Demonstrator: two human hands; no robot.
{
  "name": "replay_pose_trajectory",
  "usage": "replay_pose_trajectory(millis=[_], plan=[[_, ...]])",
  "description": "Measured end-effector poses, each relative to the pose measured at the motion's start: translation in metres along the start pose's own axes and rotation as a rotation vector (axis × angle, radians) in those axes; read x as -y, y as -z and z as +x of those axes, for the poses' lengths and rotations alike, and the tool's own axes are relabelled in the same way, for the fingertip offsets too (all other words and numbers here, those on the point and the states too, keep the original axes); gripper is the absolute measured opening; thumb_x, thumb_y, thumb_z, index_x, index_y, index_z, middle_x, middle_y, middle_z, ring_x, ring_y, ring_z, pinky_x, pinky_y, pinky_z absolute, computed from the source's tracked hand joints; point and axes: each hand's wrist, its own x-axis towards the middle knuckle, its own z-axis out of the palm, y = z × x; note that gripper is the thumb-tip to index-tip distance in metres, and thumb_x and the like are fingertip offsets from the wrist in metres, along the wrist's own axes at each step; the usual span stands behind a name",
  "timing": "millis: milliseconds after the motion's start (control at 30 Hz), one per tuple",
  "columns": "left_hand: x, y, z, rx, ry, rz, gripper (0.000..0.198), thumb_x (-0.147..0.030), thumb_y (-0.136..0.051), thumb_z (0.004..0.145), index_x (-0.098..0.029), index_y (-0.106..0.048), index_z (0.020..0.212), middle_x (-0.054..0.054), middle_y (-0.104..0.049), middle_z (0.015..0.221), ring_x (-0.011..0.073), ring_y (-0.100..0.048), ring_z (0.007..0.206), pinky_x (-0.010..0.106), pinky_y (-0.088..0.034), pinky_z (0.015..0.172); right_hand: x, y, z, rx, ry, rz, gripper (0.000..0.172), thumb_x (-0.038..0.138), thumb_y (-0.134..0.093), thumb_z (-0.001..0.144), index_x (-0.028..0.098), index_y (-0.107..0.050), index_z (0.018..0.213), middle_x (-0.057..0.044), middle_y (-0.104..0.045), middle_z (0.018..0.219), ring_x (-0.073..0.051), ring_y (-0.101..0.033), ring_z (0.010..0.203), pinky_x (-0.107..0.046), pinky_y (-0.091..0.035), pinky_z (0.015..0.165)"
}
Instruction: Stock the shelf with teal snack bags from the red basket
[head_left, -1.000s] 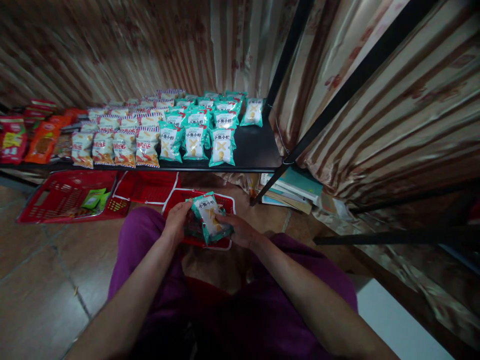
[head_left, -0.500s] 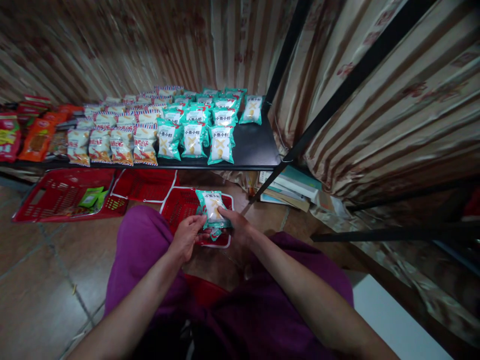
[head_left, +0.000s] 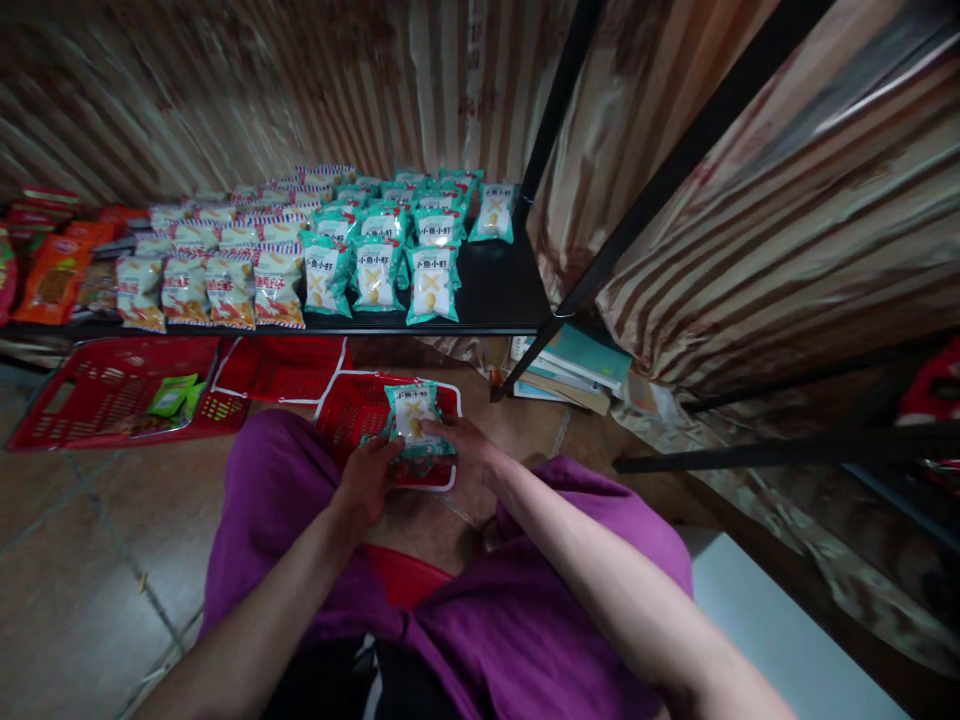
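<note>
A teal and white snack packet (head_left: 414,402) is in the person's two hands, in front of the black shelf (head_left: 491,290) and lower than its front edge, above a red basket (head_left: 346,412) on the floor there. The left hand (head_left: 369,474) grips the packet by its lower left corner, while the right hand (head_left: 469,447) has it by the right side, thumb across the printed front. More teal wrapping shows beneath it; whether that is a second packet is hard to tell. On the shelf, matching teal packets (head_left: 433,284) stand in rows right of its middle, with white packets (head_left: 279,284) to their left. The held one looks light and puffed with air, its film glossy and probably a little slippery, the contents likely brittle. Its crimped end seams or side edges should give the safest hold; squeezing the plump middle could crush what is inside.
</note>
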Motion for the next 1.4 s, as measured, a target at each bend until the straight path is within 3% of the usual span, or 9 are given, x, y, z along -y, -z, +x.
replay_pose_trajectory(millis=[200, 433, 567, 833, 967, 1133, 1267, 1400], plan=[[0.002, 0.004, 0.003, -0.030, 0.065, 0.008, 0.026, -0.025, -0.076, 0.062, -0.014, -0.061, 0.080, -0.004, -0.058, 0.055, 0.0049, -0.046, 0.037, 0.016, -0.028, 0.035, 0.003, -0.003, -0.005, 0.036, 0.002, -0.005, 0.028, 0.031, -0.076, 0.069, 0.017, -0.066, 0.091, -0.004, -0.072, 0.080, -0.012, -0.063, 0.059, -0.020, -0.050, 0.046], [0.005, 0.006, 0.000, -0.007, 0.024, 0.003, 0.039, -0.031, -0.078, 0.058, -0.014, -0.059, 0.088, -0.005, -0.058, 0.056, 0.0048, -0.047, 0.038, 0.017, -0.030, 0.037, 0.003, -0.001, -0.005, 0.122, 0.044, -0.024, 0.028, 0.033, -0.070, 0.076, 0.016, -0.065, 0.098, -0.005, -0.072, 0.084, -0.011, -0.062, 0.058, -0.019, -0.049, 0.043], [0.008, 0.007, 0.000, 0.015, -0.015, -0.011, 0.045, -0.035, -0.079, 0.055, -0.014, -0.058, 0.088, -0.005, -0.060, 0.059, 0.0045, -0.047, 0.038, 0.016, -0.029, 0.036, 0.001, 0.001, -0.005, 0.134, 0.089, -0.054, 0.038, 0.033, -0.071, 0.074, 0.019, -0.062, 0.108, -0.005, -0.071, 0.094, -0.013, -0.065, 0.067, -0.020, -0.051, 0.048], [0.008, 0.011, 0.002, 0.020, 0.007, -0.015, 0.039, -0.028, -0.078, 0.061, -0.015, -0.058, 0.092, -0.003, -0.062, 0.064, 0.0060, -0.052, 0.041, 0.017, -0.034, 0.039, 0.004, 0.000, -0.008, 0.136, 0.176, -0.138, 0.058, 0.030, -0.076, 0.066, 0.022, -0.054, 0.119, -0.004, -0.069, 0.102, -0.016, -0.065, 0.072, -0.024, -0.052, 0.053], [0.004, 0.012, 0.001, 0.024, 0.023, -0.016, 0.034, -0.026, -0.077, 0.061, -0.016, -0.063, 0.090, 0.002, -0.068, 0.080, 0.0107, -0.063, 0.059, 0.020, -0.044, 0.049, 0.004, -0.001, -0.006, 0.101, 0.212, -0.144, 0.064, 0.030, -0.080, 0.060, 0.021, -0.055, 0.118, -0.004, -0.069, 0.099, -0.018, -0.066, 0.075, -0.029, -0.055, 0.061], [-0.003, 0.007, -0.003, 0.122, 0.037, -0.119, 0.038, -0.031, -0.079, 0.060, -0.020, -0.066, 0.094, 0.005, -0.069, 0.104, 0.0179, -0.065, 0.090, 0.030, -0.053, 0.072, 0.002, -0.004, -0.008, 0.121, 0.252, -0.144, 0.059, 0.030, -0.079, 0.062, 0.020, -0.057, 0.115, -0.004, -0.069, 0.099, -0.021, -0.065, 0.088, -0.033, -0.054, 0.078], [0.000, 0.002, -0.003, 0.152, 0.034, -0.214, 0.049, -0.029, -0.084, 0.053, -0.019, -0.064, 0.097, 0.006, -0.069, 0.100, 0.0193, -0.065, 0.086, 0.034, -0.054, 0.072, 0.003, -0.004, -0.012, 0.168, 0.303, -0.225, 0.057, 0.034, -0.077, 0.066, 0.020, -0.057, 0.118, -0.005, -0.067, 0.107, -0.020, -0.062, 0.099, -0.033, -0.049, 0.089], [0.004, 0.005, -0.001, 0.108, 0.020, -0.194, 0.050, -0.029, -0.086, 0.050, -0.018, -0.063, 0.093, 0.004, -0.070, 0.090, 0.0165, -0.065, 0.077, 0.029, -0.052, 0.067, 0.006, -0.001, -0.008, 0.161, 0.277, -0.290, 0.045, 0.047, -0.065, 0.076, 0.021, -0.063, 0.113, -0.004, -0.067, 0.103, -0.017, -0.061, 0.089, -0.029, -0.050, 0.078]])
